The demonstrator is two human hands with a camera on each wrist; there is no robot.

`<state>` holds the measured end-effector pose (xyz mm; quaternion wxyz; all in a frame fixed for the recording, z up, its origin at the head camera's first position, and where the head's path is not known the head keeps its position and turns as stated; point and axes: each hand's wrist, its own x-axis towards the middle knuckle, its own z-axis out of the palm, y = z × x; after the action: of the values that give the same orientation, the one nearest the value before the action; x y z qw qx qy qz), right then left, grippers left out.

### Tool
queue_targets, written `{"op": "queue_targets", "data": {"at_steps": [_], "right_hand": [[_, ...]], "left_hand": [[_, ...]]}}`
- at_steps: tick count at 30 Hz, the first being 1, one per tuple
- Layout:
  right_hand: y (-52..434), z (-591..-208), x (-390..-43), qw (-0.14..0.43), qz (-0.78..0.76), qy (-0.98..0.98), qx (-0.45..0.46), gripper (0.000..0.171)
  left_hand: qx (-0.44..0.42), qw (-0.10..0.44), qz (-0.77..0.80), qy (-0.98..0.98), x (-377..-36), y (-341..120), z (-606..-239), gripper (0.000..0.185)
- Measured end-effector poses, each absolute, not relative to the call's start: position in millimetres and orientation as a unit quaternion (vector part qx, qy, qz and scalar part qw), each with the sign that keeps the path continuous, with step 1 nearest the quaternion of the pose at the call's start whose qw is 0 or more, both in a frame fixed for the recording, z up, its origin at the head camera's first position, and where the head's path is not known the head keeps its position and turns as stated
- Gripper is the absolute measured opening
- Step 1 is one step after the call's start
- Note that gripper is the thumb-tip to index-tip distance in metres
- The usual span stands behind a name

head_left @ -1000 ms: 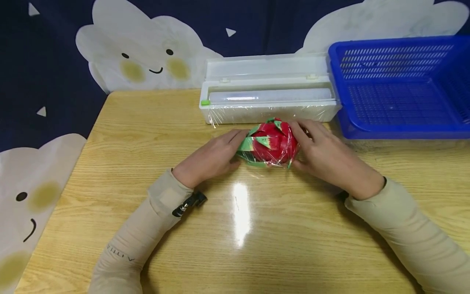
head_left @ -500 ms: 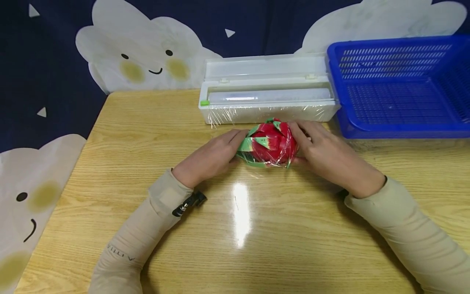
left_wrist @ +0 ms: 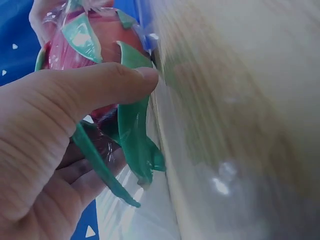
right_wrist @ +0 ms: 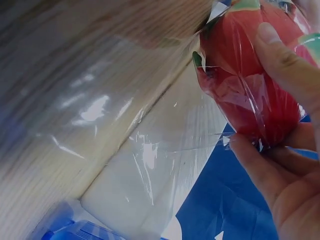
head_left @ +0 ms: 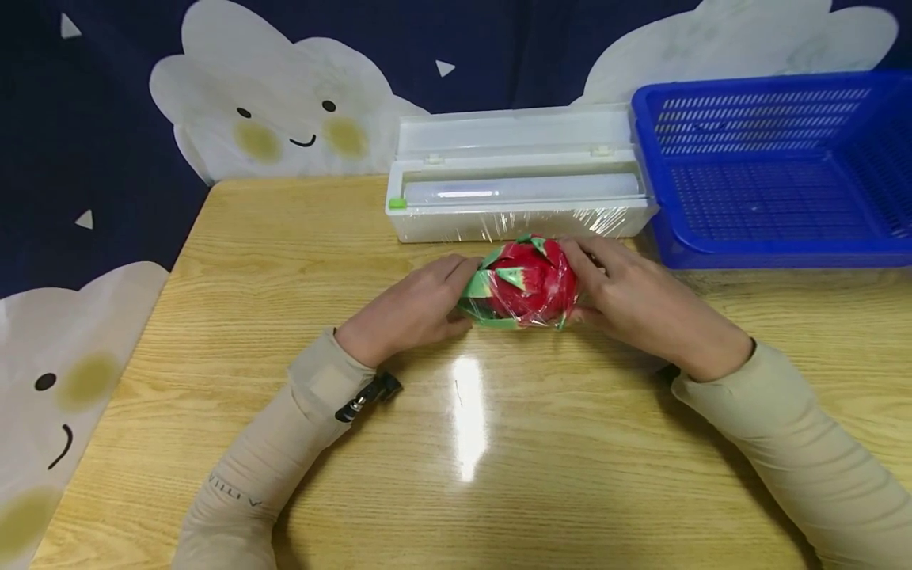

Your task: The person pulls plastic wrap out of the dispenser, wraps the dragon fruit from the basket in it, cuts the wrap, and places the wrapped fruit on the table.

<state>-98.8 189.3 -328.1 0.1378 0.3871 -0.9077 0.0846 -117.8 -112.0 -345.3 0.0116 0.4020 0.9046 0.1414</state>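
A red dragon fruit [head_left: 539, 286] with green leaf tips is held between both hands in front of the cling film box [head_left: 513, 226]. Clear cling film [right_wrist: 150, 155] covers the fruit and stretches toward the box. My left hand [head_left: 419, 305] grips the leafy end; in the left wrist view its thumb lies over a green leaf [left_wrist: 134, 125]. At the rounder end, my right hand [head_left: 630, 297] grips the fruit through the film, thumb on one side and fingers on the other. The film roll [head_left: 523, 188] lies inside the box, whose lid [head_left: 513, 131] stands raised.
A blue plastic basket [head_left: 777, 252] stands to the right of the box, right at its end. A green slider [head_left: 397, 203] sits at the box's left front corner. Behind the wooden table [head_left: 463, 507] hangs a dark blue cloth [head_left: 492, 47] with clouds.
The shiny creases in the film along the box front have shifted from its left end toward the middle and right. Both hands keep their hold on the dragon fruit, almost in place.
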Motion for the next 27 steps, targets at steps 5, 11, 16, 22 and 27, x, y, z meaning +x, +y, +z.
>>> {"op": "queue_targets", "data": {"at_steps": [5, 11, 16, 22, 27], "right_hand": [[189.6, -328.4, -99.4, 0.14, 0.089, -0.903, 0.395, 0.09], [190.7, -328.7, -100.0, 0.144, 0.088, -0.896, 0.411, 0.09], [192.6, -328.7, -100.7, 0.136, 0.083, -0.897, 0.413, 0.09], [193.9, -330.9, -104.0, 0.132, 0.095, -0.892, 0.421, 0.092], [195.6, -332.7, -105.9, 0.132, 0.111, -0.888, 0.426, 0.097]], "left_hand": [[0.4, 0.005, 0.144, 0.905, -117.9, -112.1, -345.7, 0.063], [0.405, -0.001, 0.149, 0.902, -118.6, -112.2, -348.1, 0.059], [0.407, -0.002, 0.152, 0.901, -118.9, -110.9, -349.5, 0.059], [0.398, 0.02, 0.144, 0.906, -117.4, -111.2, -347.2, 0.07], [0.395, 0.02, 0.139, 0.908, -116.1, -110.6, -345.8, 0.074]]}}
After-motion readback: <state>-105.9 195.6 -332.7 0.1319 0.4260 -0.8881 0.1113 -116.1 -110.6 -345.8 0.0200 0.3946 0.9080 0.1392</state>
